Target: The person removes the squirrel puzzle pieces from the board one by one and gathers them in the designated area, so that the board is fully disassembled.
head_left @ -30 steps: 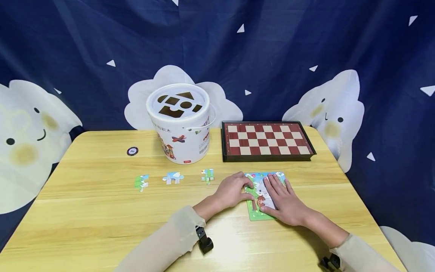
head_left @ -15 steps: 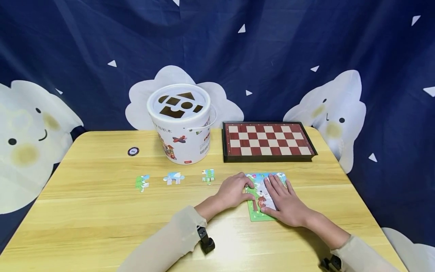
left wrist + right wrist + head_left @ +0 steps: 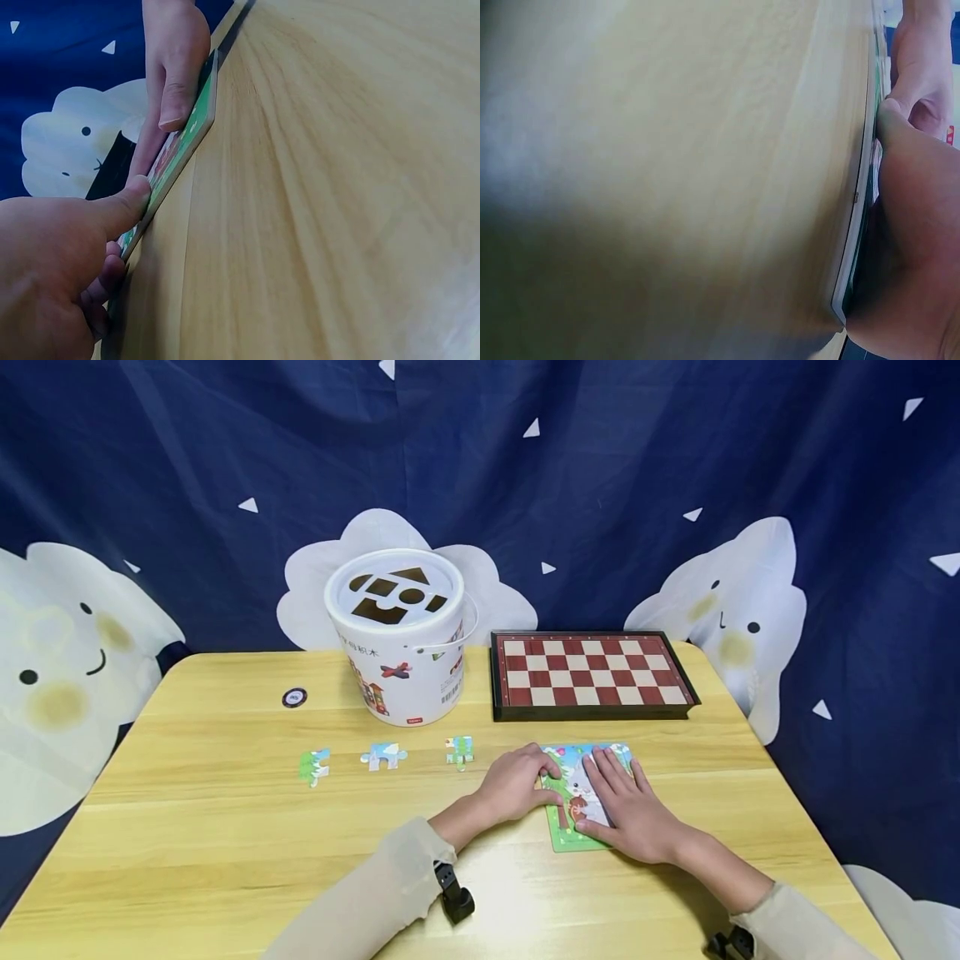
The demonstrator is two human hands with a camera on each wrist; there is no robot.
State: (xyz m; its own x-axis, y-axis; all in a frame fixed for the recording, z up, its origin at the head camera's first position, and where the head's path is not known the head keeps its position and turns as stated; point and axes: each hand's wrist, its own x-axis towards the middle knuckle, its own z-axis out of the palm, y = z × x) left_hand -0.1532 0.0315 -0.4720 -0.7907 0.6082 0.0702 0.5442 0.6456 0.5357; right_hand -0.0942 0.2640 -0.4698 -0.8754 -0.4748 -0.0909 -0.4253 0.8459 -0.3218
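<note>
Under the fingers: one puzzle board [image 3: 566, 833] is set on the table [image 3: 225, 860], its bright picture partly covered.
Left hand [image 3: 512, 783]: the board's left edge is gripped by curled fingers, the thumb laid on the face; what is done underneath cannot be told.
Right hand [image 3: 633, 814]: straight fingers are rested on the picture, close together, thumb spread; nothing is clasped.
Puzzle board's handling: it is judged light, thin and stiff, slightly slippery when printed side is touched; best taken by opposite edges, lest any inset part be loosened.
Left of the left fingers: three loose puzzle pieces [image 3: 309, 766] [image 3: 383, 752] [image 3: 460, 750] are spaced apart, judged light, best pinched at the sides.
Beyond the left fingers: one white bucket [image 3: 397, 652] is stood upright; farther left, one round token [image 3: 295, 697] is laid.
Beyond the right fingers: one chessboard [image 3: 592, 672] is placed.
</note>
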